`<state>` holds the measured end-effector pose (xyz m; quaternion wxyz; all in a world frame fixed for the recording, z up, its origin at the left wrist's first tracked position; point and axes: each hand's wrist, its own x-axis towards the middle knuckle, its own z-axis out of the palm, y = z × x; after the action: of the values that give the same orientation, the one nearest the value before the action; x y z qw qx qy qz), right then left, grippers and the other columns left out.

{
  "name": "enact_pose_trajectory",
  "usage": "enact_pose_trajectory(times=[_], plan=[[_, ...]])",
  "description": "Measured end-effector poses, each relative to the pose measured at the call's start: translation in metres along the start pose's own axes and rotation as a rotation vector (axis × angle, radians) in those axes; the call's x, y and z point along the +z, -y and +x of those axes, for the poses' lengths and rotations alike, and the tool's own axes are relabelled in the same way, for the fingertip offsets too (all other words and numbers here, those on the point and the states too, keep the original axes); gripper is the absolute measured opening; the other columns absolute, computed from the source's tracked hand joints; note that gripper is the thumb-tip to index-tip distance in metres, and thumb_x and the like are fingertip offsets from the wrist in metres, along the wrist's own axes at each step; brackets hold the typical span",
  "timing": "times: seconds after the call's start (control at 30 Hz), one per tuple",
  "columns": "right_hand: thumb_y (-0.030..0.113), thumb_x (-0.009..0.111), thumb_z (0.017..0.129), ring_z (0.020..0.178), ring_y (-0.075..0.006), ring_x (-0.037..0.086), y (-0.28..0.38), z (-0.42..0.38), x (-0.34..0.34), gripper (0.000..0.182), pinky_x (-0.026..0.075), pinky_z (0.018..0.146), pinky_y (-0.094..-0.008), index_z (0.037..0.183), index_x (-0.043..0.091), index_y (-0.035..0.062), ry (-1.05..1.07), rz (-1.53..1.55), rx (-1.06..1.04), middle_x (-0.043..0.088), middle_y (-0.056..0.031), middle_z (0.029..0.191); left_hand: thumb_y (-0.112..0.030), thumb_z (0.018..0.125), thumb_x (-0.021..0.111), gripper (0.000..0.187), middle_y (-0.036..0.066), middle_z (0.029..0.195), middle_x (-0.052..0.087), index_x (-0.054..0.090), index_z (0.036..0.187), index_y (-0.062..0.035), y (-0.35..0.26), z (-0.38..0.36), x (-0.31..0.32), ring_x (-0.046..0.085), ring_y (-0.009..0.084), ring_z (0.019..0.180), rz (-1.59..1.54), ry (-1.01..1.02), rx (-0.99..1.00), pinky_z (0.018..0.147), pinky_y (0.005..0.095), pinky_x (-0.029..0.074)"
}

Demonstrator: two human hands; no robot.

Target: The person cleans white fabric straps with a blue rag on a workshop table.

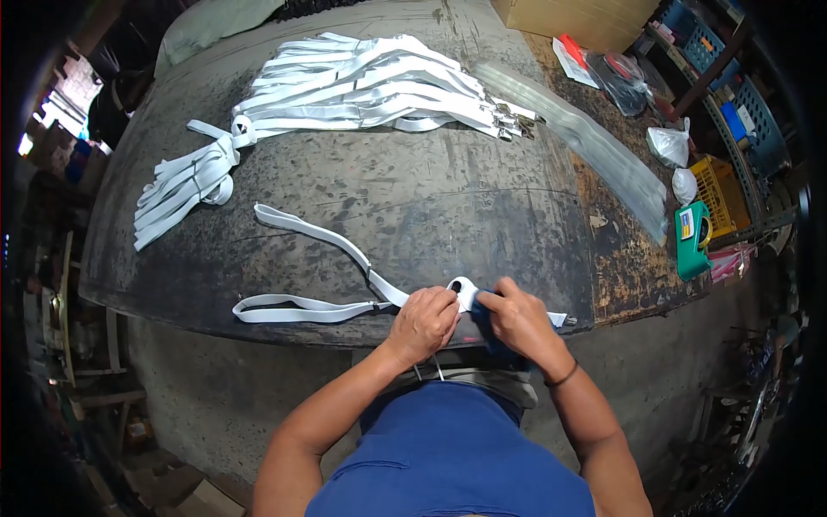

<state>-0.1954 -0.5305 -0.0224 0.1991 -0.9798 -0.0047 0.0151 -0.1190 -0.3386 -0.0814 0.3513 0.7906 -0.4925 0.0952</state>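
Note:
White straps [323, 231] with looped ends lie along the front edge of the dark table, and run under my left hand [424, 324]. That hand is closed on them beside a white rounded piece [466, 293] with a dark spot. My right hand [513, 318] is closed on a blue cloth [484, 324] just right of the white piece. Beyond the right hand a strap end with a metal clip [564, 320] shows at the edge. Farther back lies a large bundle of white straps [362, 86] with metal clips [514, 121].
The worn table [388, 181] also holds a knotted strap bundle [191, 179], clear plastic sleeves [594, 146], white bags [670, 142] and a green tape dispenser [692, 241]. A cardboard box [581, 21] stands at the back. Shelves with a yellow crate [717, 194] are on the right.

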Motion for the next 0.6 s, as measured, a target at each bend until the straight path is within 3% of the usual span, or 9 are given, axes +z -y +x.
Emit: enact_pose_trajectory(times=[0.07,0.17,0.27,0.37,0.5,0.6], plan=[[0.004,0.064,0.076,0.085,-0.0352,0.064,-0.021,-0.019,-0.024,0.027,0.053,0.074,-0.0432,0.102,0.070,0.0112,0.118,-0.012,0.094,0.060,-0.0130,0.092,-0.008,0.075,0.075,0.022,0.009,0.101,0.062,0.066,0.094,-0.0018,-0.001,0.001,0.000,0.062,0.0280,0.098,0.007,0.002,-0.007,0.083,0.0393,0.049],[0.001,0.060,0.076,0.088,-0.0251,0.062,-0.042,-0.046,-0.073,0.032,0.050,0.079,-0.0326,0.106,0.068,-0.0035,-0.013,0.427,0.181,0.062,-0.0129,0.093,-0.007,0.075,0.075,0.022,0.009,0.101,0.062,0.066,0.095,-0.0021,0.000,0.001,0.000,0.062,0.0280,0.098,0.010,0.004,-0.004,0.083,0.0393,0.049],[0.000,0.060,0.073,0.088,-0.0183,0.060,-0.033,-0.070,-0.117,0.034,0.047,0.079,-0.0291,0.105,0.068,-0.0068,-0.084,0.705,0.224,0.063,-0.0102,0.097,-0.006,0.074,0.075,0.022,0.009,0.101,0.062,0.065,0.094,-0.0024,0.000,0.001,0.001,0.062,0.0280,0.099,0.012,-0.009,0.005,0.083,0.0391,0.048],[-0.001,0.062,0.076,0.093,-0.0167,0.059,-0.020,-0.081,-0.147,0.031,0.045,0.081,-0.0266,0.105,0.068,-0.0070,-0.135,0.859,0.239,0.061,-0.0095,0.099,-0.006,0.074,0.075,0.022,0.009,0.101,0.062,0.065,0.093,-0.0028,0.000,0.001,0.001,0.061,0.0279,0.098,0.027,0.002,0.018,0.083,0.0389,0.048],[0.001,0.058,0.075,0.093,-0.0166,0.058,-0.013,-0.054,-0.170,0.032,0.044,0.082,-0.0261,0.104,0.066,-0.0074,-0.273,0.731,0.047,0.060,-0.0095,0.099,-0.006,0.074,0.075,0.023,0.009,0.101,0.061,0.064,0.093,-0.0033,-0.003,0.002,0.000,0.061,0.0279,0.098,0.048,0.006,0.022,0.084,0.0395,0.048],[-0.001,0.060,0.082,0.092,-0.0171,0.060,0.024,0.011,-0.159,0.032,0.048,0.081,-0.0293,0.113,0.066,-0.0039,-0.528,0.699,-0.025,0.061,-0.0107,0.101,-0.007,0.075,0.074,0.021,0.009,0.101,0.062,0.063,0.093,-0.0036,-0.004,0.003,0.000,0.061,0.0279,0.098,0.063,-0.003,0.048,0.082,0.0398,0.048]])
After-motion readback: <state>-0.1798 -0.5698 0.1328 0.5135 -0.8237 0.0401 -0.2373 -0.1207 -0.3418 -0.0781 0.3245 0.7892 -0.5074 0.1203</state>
